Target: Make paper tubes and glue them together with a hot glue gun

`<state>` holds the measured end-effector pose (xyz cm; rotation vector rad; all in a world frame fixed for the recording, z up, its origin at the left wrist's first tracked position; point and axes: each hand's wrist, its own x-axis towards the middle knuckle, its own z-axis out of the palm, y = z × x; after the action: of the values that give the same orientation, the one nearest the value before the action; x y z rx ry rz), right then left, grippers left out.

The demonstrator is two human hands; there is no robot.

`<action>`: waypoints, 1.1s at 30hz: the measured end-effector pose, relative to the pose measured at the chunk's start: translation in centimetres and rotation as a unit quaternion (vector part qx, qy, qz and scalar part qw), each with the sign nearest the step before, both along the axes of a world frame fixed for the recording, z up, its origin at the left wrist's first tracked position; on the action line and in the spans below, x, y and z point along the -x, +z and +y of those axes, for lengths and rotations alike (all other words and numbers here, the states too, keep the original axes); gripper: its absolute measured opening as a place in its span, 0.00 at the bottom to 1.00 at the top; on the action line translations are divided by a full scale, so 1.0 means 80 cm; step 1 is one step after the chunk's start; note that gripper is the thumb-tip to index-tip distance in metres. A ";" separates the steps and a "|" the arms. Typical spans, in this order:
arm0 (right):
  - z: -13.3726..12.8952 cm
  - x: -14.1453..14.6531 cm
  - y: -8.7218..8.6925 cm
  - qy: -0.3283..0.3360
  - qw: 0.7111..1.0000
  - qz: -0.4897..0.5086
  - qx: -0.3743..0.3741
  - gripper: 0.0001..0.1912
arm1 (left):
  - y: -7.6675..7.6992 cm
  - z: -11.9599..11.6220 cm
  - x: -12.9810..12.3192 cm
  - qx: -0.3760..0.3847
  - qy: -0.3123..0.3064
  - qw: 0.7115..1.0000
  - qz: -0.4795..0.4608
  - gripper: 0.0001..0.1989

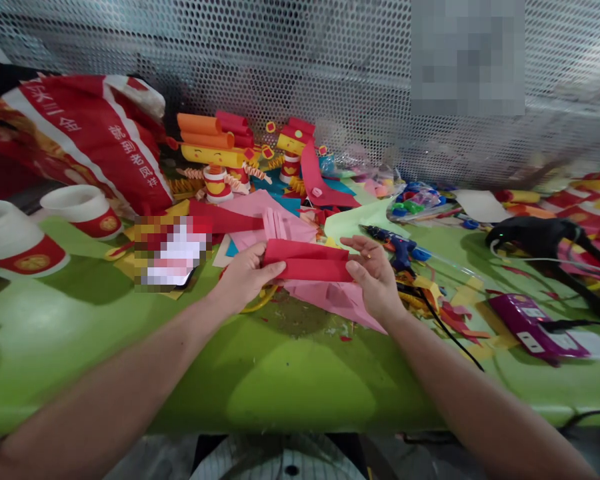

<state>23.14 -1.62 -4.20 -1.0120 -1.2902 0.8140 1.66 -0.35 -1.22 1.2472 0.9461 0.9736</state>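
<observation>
A folded piece of red paper [307, 269] is held level between both hands, above the green table [300, 393]. My left hand [247, 273] pinches its left end, thumb on the front. At its right end, my right hand [375, 277] grips the corner with the thumb in front; its other fingers are partly raised behind. A crease runs along the length of the red paper. Pink paper [330, 300] lies beneath and behind it. A blue glue gun [403, 250] rests just right of my right hand.
Paper figures [217, 160] stand at the back, before a perforated metal panel [290, 60]. Paper cups [17, 240] and a phone [175, 253] are at left. A purple power strip [535, 327], black headset-like object [540, 240] and paper scraps lie at right.
</observation>
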 end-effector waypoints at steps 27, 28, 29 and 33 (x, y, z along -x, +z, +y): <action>-0.019 0.013 0.016 -0.018 0.896 -0.420 -0.143 0.11 | -0.002 -0.025 -0.018 -0.064 0.028 0.994 0.086 0.19; -0.020 0.013 0.016 -0.024 0.891 -0.425 -0.156 0.11 | -0.002 -0.024 -0.018 -0.058 0.035 0.994 0.084 0.19; -0.020 0.013 0.016 -0.028 0.887 -0.429 -0.170 0.12 | -0.002 -0.023 -0.018 -0.054 0.040 0.994 0.084 0.19; -0.021 0.013 0.017 -0.011 0.872 -0.433 -0.228 0.14 | -0.005 -0.020 -0.017 -0.051 0.038 0.993 0.101 0.16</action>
<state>22.07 -3.29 -2.83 -1.0196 -2.0968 -0.0412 3.00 -1.91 -1.61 1.4237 1.1188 0.9778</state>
